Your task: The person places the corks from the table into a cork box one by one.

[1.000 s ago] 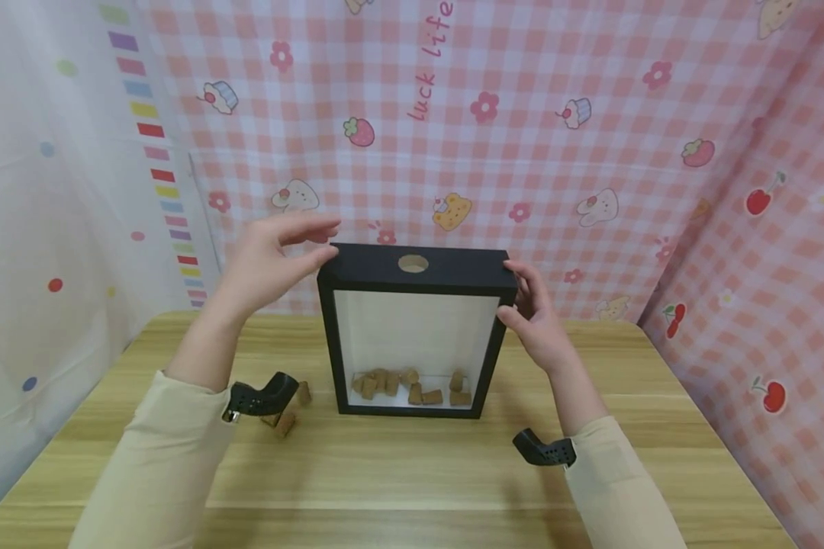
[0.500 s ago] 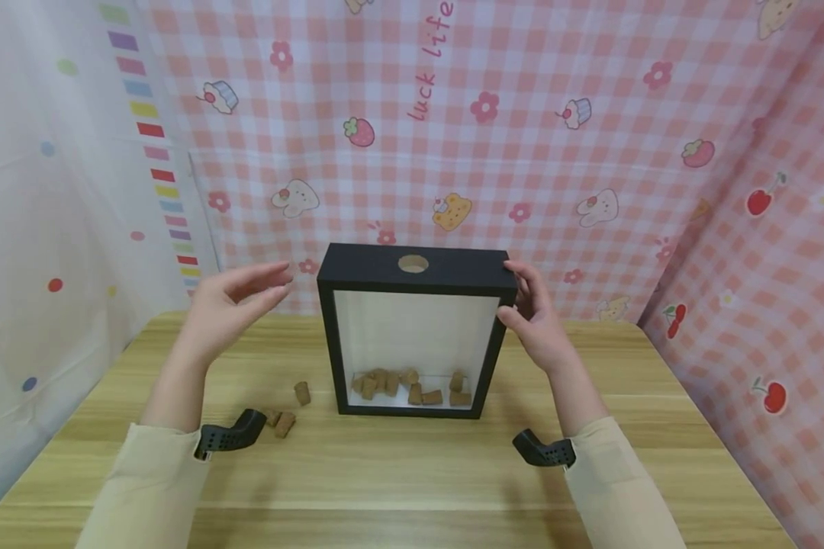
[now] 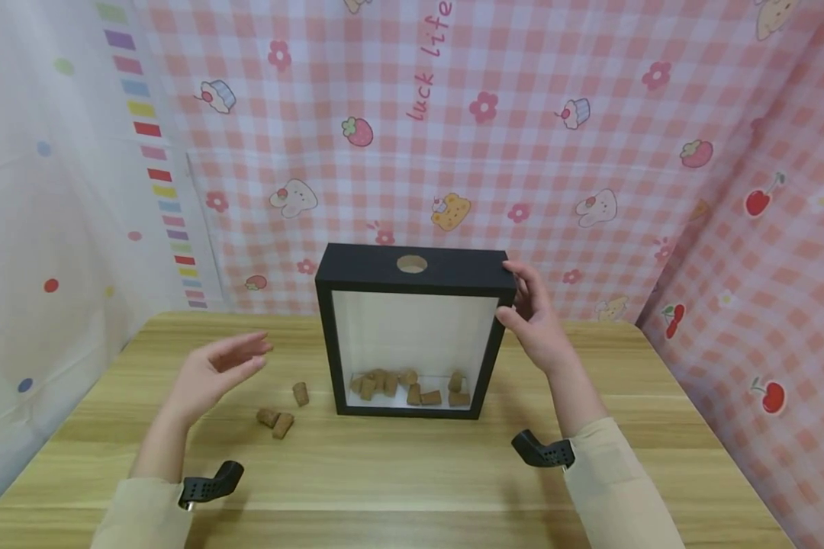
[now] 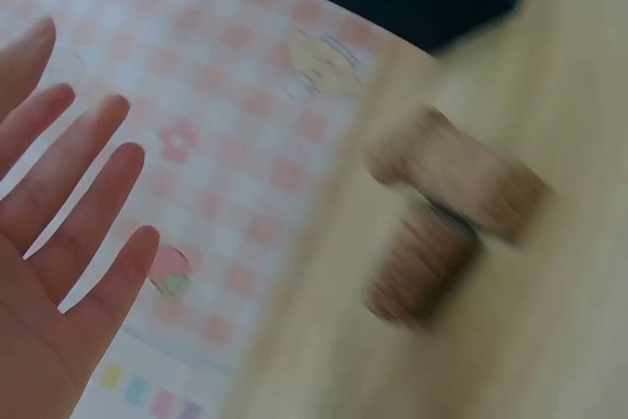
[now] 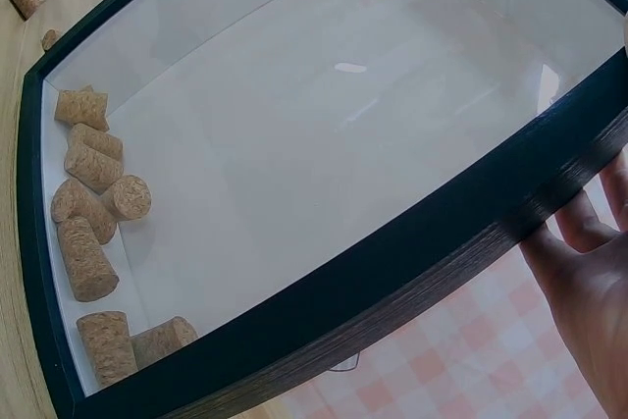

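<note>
A black-framed display box (image 3: pixel 367 263) with a clear front stands upright on the table, a round hole (image 3: pixel 412 264) in its top. Several corks (image 5: pixel 86 260) lie along its bottom inside. My right hand (image 3: pixel 539 335) grips the box's upper right side, thumb at the front edge and fingertips at the top corner. Left of the box, my left hand (image 3: pixel 209 377) is in the air with nothing in it, its fingers spread in the left wrist view. Nearest to it are a pair of loose corks (image 3: pixel 282 425); a third cork (image 3: pixel 300 393) stands closer to the box.
The wood-grain table (image 3: pixel 412 488) ends against a pink checked cloth (image 3: pixel 412 175) at the back. A white dotted cloth (image 3: pixel 48 229) hangs on the left. Each wrist carries a small black camera mount (image 3: pixel 213 483).
My left hand has left the box's upper left corner and come down leftward, beside the loose corks. My right hand has stayed on the box.
</note>
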### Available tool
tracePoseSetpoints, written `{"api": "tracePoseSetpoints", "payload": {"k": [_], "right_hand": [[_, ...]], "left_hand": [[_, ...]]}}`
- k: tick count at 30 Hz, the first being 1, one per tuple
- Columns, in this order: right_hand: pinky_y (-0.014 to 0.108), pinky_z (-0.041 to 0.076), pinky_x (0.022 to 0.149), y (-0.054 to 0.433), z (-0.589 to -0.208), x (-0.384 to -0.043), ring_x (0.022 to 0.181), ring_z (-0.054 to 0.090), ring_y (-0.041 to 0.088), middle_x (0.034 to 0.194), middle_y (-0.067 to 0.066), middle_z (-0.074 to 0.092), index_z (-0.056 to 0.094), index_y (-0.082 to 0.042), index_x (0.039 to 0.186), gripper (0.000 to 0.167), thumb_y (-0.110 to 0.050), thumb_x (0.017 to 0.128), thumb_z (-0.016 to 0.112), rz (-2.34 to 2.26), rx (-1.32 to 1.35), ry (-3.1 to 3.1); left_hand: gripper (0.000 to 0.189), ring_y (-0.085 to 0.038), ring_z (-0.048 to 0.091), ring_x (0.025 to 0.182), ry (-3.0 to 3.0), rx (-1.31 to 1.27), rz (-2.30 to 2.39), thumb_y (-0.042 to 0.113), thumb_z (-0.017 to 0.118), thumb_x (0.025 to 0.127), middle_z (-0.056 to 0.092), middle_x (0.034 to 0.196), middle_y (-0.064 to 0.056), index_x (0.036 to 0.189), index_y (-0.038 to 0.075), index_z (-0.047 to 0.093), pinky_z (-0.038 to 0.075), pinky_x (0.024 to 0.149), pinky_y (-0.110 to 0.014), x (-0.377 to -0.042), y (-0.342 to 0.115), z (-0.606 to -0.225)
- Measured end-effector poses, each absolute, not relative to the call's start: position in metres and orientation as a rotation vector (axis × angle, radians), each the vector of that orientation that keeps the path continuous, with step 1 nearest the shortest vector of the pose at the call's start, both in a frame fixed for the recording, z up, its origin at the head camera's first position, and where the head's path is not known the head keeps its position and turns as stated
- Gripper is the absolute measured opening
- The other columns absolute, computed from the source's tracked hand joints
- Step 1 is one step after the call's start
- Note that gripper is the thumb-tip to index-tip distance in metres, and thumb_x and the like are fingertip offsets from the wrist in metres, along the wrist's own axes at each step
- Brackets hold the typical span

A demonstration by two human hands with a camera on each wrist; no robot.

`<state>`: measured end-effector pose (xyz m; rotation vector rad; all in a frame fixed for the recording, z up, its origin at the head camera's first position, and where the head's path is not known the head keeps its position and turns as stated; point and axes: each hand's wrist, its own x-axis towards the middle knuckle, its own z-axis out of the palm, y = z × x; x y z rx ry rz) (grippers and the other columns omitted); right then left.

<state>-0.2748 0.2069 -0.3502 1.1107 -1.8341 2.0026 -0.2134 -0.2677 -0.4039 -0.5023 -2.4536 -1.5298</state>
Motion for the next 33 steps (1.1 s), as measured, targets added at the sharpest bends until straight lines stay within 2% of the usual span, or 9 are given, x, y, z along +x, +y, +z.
{"api": "tracePoseSetpoints", "payload": {"k": [7,10,12,14,18,22,26,33], "right_hand": [[0.025,0.045,0.09,0.208,-0.35,-0.274,0.117,0.048,0.016,0.137,0.001,0.052,0.044,-0.028,0.142,0.052,-0.022,0.096,0.068,1.994,1.09,-1.853],[0.026,0.045,0.09,0.208,-0.349,-0.273,0.117,0.048,0.016,0.138,0.001,0.051,0.044,-0.027,0.142,0.052,-0.022,0.096,0.068,1.995,1.098,-1.852],[0.026,0.045,0.089,0.207,-0.349,-0.273,0.116,0.049,0.016,0.137,0.001,0.052,0.043,-0.027,0.142,0.053,-0.024,0.096,0.068,1.995,1.104,-1.852],[0.026,0.046,0.088,0.207,-0.349,-0.273,0.115,0.049,0.016,0.137,0.001,0.052,0.044,-0.027,0.142,0.054,-0.028,0.095,0.069,1.999,1.107,-1.85],[0.026,0.046,0.089,0.207,-0.349,-0.273,0.116,0.049,0.016,0.136,0.001,0.052,0.044,-0.028,0.141,0.055,-0.032,0.093,0.071,2.006,1.106,-1.847],[0.026,0.045,0.091,0.206,-0.349,-0.273,0.118,0.049,0.016,0.137,0.001,0.052,0.045,-0.028,0.141,0.056,-0.031,0.093,0.071,2.013,1.101,-1.84],[0.026,0.045,0.091,0.206,-0.349,-0.273,0.117,0.049,0.016,0.136,0.001,0.053,0.045,-0.027,0.141,0.055,-0.031,0.092,0.072,2.019,1.101,-1.832],[0.026,0.044,0.092,0.206,-0.348,-0.272,0.12,0.048,0.017,0.14,0.0,0.051,0.045,-0.028,0.141,0.056,-0.034,0.092,0.072,2.017,1.085,-1.844]], "left_hand": [[0.049,-0.008,0.061,0.114,-2.581,-0.645,-1.456,0.01,0.069,0.094,0.063,0.129,-0.016,0.14,-0.001,0.053,0.047,0.097,-0.024,-0.212,-0.28,-0.437],[0.055,-0.017,0.06,0.117,-2.65,-0.686,-1.439,0.012,0.072,0.092,0.061,0.132,-0.016,0.141,-0.002,0.051,0.049,0.097,-0.031,-0.211,-0.283,-0.446],[0.057,-0.023,0.06,0.117,-2.688,-0.692,-1.443,0.014,0.074,0.09,0.061,0.133,-0.016,0.141,-0.002,0.052,0.048,0.097,-0.031,-0.21,-0.285,-0.45],[0.058,-0.022,0.06,0.117,-2.712,-0.684,-1.457,0.016,0.077,0.088,0.061,0.133,-0.015,0.139,-0.001,0.055,0.046,0.097,-0.026,-0.209,-0.286,-0.454],[0.056,-0.011,0.059,0.118,-2.705,-0.666,-1.634,0.012,0.079,0.086,0.061,0.131,-0.019,0.135,-0.004,0.057,0.042,0.098,-0.016,-0.208,-0.289,-0.46],[0.056,-0.012,0.061,0.116,-2.653,-0.683,-1.88,0.004,0.076,0.086,0.057,0.131,-0.029,0.134,-0.012,0.053,0.047,0.094,-0.018,-0.208,-0.292,-0.465],[0.051,-0.01,0.062,0.111,-2.607,-0.775,-1.862,-0.001,0.074,0.086,0.057,0.127,-0.033,0.13,-0.016,0.054,0.05,0.09,-0.019,-0.209,-0.291,-0.47],[0.042,0.001,0.057,0.107,-2.657,-0.703,-1.592,0.006,0.081,0.082,0.066,0.118,-0.021,0.12,-0.006,0.068,0.045,0.09,-0.014,-0.21,-0.289,-0.474]]}}
